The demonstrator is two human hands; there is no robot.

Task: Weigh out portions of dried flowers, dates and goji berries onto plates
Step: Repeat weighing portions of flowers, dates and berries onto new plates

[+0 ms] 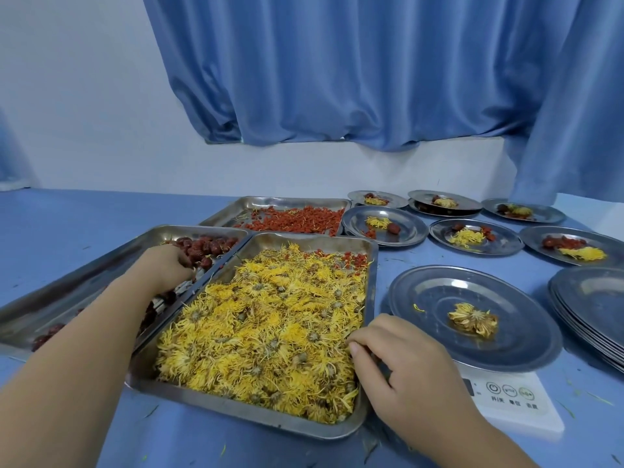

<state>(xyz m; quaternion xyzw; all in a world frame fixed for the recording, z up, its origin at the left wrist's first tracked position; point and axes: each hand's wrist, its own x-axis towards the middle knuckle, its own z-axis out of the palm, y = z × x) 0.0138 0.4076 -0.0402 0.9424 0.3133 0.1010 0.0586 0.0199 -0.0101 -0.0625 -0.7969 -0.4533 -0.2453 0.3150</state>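
Observation:
A steel tray (243, 412) in front of me is heaped with yellow dried flowers (270, 332). Left of it, a second tray (67, 282) holds dark red dates (206, 246), and my left hand (165, 265) reaches into them with fingers curled; whether it grips a date is hidden. A far tray (236, 206) holds orange goji berries (297, 219). My right hand (401, 359) rests at the flower tray's right rim, fingers bent, nothing seen in it. A steel plate (506, 346) with one dried flower (472, 320) sits on a white scale (516, 403).
Several filled plates (385, 226) with flowers, dates and berries stand at the back right. A stack of bare plates (594, 305) sits at the right edge. Blue curtains (337, 79) hang behind the blue table (67, 211).

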